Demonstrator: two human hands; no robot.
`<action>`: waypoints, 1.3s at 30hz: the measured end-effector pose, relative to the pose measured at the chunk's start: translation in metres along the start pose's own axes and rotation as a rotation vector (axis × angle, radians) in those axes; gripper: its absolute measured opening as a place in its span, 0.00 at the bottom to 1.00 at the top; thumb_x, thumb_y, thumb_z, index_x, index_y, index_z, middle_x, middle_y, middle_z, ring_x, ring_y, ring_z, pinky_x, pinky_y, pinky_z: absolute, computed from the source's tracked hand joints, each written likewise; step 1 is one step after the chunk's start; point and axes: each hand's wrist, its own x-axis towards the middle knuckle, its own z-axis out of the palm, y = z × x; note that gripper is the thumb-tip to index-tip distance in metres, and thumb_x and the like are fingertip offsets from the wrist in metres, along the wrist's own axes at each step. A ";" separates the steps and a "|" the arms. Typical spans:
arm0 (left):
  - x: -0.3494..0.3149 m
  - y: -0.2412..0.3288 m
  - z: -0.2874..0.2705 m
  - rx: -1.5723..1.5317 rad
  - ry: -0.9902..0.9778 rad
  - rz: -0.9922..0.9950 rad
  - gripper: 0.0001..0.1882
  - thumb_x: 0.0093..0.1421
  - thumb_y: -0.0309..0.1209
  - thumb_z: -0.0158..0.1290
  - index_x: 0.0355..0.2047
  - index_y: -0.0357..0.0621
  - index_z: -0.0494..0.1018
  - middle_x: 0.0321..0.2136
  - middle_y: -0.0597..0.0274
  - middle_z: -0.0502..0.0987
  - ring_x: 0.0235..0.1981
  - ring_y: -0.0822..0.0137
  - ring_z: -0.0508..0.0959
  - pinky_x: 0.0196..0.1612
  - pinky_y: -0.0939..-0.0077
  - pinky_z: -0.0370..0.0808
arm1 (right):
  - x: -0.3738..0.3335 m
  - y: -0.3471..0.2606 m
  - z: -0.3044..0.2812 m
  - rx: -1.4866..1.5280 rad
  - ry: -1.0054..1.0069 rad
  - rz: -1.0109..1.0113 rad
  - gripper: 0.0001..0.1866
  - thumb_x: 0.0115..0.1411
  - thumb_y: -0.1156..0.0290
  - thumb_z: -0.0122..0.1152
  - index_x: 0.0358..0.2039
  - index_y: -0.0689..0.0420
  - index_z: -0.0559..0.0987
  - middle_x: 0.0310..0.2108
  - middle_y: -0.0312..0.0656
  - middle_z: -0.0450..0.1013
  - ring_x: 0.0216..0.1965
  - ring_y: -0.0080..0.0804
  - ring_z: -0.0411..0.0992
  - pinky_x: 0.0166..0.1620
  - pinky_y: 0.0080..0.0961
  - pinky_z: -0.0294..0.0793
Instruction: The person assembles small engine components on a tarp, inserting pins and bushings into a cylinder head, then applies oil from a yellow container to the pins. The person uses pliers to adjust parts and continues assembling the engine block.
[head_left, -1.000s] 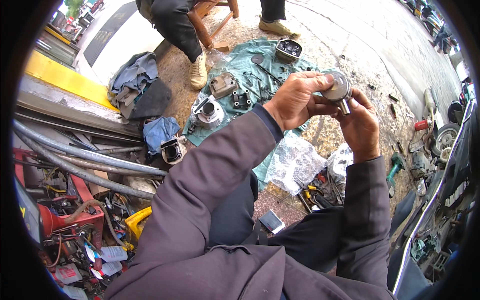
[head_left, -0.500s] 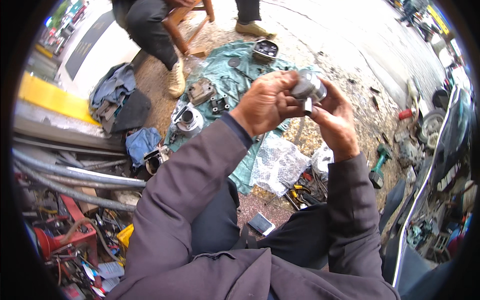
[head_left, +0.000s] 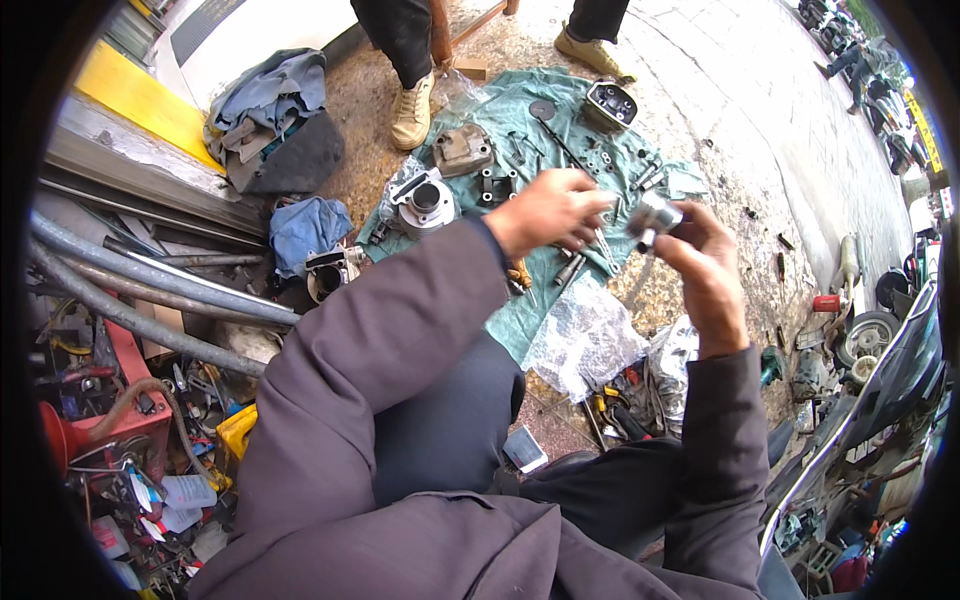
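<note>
In my right hand (head_left: 712,270) is a metal piston (head_left: 657,212), gripped between thumb and fingers, with a short shiny pin (head_left: 647,238) jutting from its side. Just left of the piston hovers my left hand (head_left: 545,215), apart from it. Its fingers are loosely stretched, slightly blurred, and no object shows in them. Both hands are above a green cloth (head_left: 515,325) spread on the ground. On the cloth lie a silver engine cylinder (head_left: 427,203), a tan metal casting (head_left: 463,150), a small black bracket (head_left: 497,184) and a box-like cover (head_left: 612,105).
Another person's shoes (head_left: 412,112) stand at the far edge of the cloth. Clear plastic wrap (head_left: 585,340) lies near my knees, beside a phone-like object (head_left: 525,449). Metal pipes (head_left: 150,315) and cluttered tools flank my left. Motorcycle parts (head_left: 868,338) stand at right.
My left hand has come off the piston and moved away to its left. My right hand keeps the piston, slightly lower and further right. The whole view has shifted.
</note>
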 end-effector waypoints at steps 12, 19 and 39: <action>-0.031 -0.161 -0.275 0.682 1.095 -0.011 0.17 0.53 0.36 0.60 0.33 0.32 0.77 0.28 0.55 0.80 0.28 0.65 0.78 0.33 0.69 0.74 | 0.093 0.092 0.121 0.353 -0.017 0.723 0.13 0.54 0.61 0.62 0.31 0.58 0.76 0.26 0.36 0.69 0.28 0.28 0.71 0.34 0.28 0.73; 0.016 -0.165 -0.312 0.863 0.586 -0.298 0.17 0.45 0.31 0.58 0.35 0.31 0.77 0.27 0.47 0.79 0.31 0.59 0.79 0.36 0.66 0.74 | 0.114 0.115 0.153 0.313 0.000 0.810 0.14 0.52 0.61 0.63 0.30 0.58 0.74 0.26 0.36 0.66 0.26 0.28 0.70 0.31 0.27 0.73; -0.034 -0.140 -0.195 0.882 0.690 -0.082 0.45 0.39 0.30 0.64 0.59 0.37 0.59 0.48 0.41 0.75 0.50 0.50 0.76 0.53 0.62 0.72 | 0.087 0.189 0.177 0.163 0.105 0.625 0.17 0.53 0.65 0.65 0.38 0.63 0.75 0.30 0.38 0.70 0.27 0.22 0.67 0.29 0.21 0.70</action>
